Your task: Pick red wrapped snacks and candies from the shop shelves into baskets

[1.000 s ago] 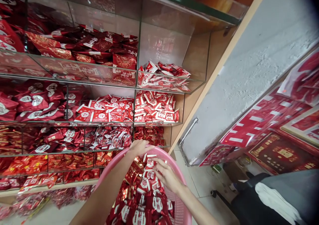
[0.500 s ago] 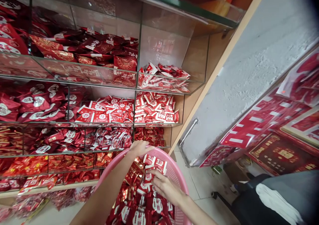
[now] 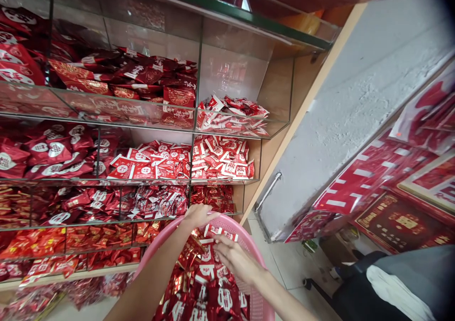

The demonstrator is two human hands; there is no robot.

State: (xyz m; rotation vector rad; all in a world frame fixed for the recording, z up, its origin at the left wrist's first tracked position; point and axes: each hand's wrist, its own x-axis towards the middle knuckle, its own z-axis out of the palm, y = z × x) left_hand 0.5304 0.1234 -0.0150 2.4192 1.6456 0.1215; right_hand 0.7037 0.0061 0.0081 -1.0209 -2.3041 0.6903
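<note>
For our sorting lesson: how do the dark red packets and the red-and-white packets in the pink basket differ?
Look: the dark red packets have white emblems; the red-and-white packets are brighter, with white bands.
Place: the dark red packets lie nearer the camera; the red-and-white packets lie farther off, by the right hand.
Both lie in the pink basket.

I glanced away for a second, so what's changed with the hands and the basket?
The right hand has shifted slightly left and toward the person over the red-and-white packets, uncovering one near the far side of the pink basket; whether it grips anything is unclear. The left hand stays at the basket's far rim.
</note>
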